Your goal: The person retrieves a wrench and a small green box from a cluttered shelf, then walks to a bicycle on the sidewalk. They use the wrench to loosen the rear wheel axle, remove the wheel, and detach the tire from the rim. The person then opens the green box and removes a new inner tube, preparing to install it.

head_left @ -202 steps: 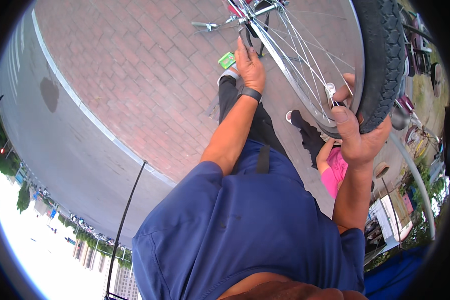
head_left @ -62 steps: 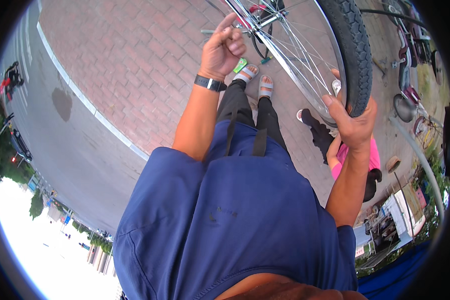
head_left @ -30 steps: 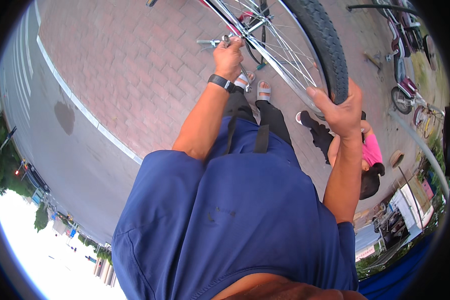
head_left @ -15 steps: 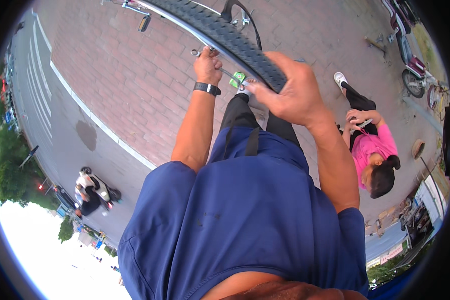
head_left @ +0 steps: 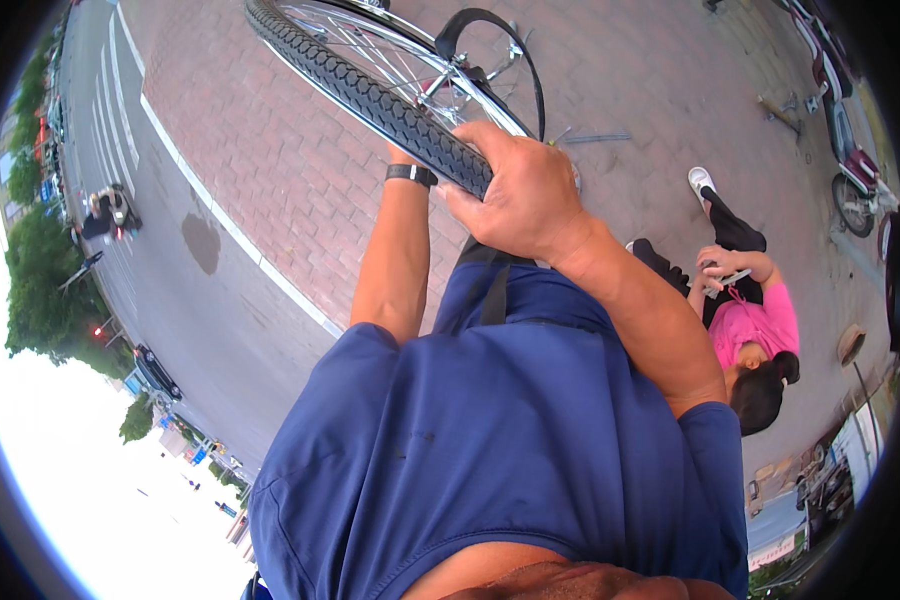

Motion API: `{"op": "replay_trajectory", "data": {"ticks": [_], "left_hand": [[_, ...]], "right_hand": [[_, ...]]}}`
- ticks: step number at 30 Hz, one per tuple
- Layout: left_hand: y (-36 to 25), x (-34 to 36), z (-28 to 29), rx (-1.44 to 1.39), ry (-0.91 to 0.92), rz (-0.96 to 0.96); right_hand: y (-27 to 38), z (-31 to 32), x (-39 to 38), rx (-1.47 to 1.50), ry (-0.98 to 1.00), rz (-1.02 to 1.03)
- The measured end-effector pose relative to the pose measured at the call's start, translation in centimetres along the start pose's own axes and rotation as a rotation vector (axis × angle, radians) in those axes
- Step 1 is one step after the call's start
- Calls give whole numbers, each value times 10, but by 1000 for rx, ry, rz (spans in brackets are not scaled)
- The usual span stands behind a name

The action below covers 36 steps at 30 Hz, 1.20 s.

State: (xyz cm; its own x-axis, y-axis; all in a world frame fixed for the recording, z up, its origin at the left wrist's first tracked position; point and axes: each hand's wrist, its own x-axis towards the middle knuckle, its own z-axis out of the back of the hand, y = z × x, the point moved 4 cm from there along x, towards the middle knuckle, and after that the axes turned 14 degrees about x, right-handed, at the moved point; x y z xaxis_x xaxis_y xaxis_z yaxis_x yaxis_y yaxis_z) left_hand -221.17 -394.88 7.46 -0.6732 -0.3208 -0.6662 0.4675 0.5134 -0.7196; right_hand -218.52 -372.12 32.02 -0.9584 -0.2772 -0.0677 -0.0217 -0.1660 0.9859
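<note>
A bicycle wheel with a black knobbly tyre (head_left: 370,95), silver rim and thin spokes (head_left: 410,60) slants across the top of the head view. My right hand (head_left: 525,195) is shut around the tyre at its lower end, fingers wrapped over the tread. My left arm reaches up beside it, a dark band on the wrist (head_left: 410,175). My left hand (head_left: 402,155) goes behind the tyre, so its fingers are hidden. A black curved strip (head_left: 490,20) loops over the wheel near the hub (head_left: 450,78). My blue shirt fills the lower part of the view.
A person in a pink top (head_left: 760,330) sits on the red brick pavement (head_left: 300,170) to the right, holding a small tool. A parked motorbike (head_left: 850,190) stands at the far right. A kerb and grey road (head_left: 180,300) run along the left, with a scooter rider (head_left: 110,205).
The wheel has swung from the right side to across the top. My right hand moved from the wheel's side to a full grip on the tyre; my left hand slipped behind it.
</note>
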Motion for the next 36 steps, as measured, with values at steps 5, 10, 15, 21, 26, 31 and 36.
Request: {"op": "replay_trajectory", "data": {"ticks": [5, 10, 15, 21, 26, 31, 36], "left_hand": [[-2, 1, 4, -5, -28, -6], [5, -5, 2, 39, -11, -40], [6, 12, 10, -1, -51, 84], [4, -6, -1, 39, 23, -82], [20, 27, 11, -23, 71, -34], [17, 28, 9, 43, 66, 64], [14, 0, 9, 202, 3, -25]], "right_hand": [[2, 1, 0, 15, -7, 45], [0, 1, -1, 4, -44, 62], [2, 1, -4, 7, -26, 41], [-1, 1, -3, 2, -32, 29], [-10, -4, -5, 80, -60, -26], [-5, 0, -4, 39, -59, 14], [0, 1, -5, 1, -74, -5]]}}
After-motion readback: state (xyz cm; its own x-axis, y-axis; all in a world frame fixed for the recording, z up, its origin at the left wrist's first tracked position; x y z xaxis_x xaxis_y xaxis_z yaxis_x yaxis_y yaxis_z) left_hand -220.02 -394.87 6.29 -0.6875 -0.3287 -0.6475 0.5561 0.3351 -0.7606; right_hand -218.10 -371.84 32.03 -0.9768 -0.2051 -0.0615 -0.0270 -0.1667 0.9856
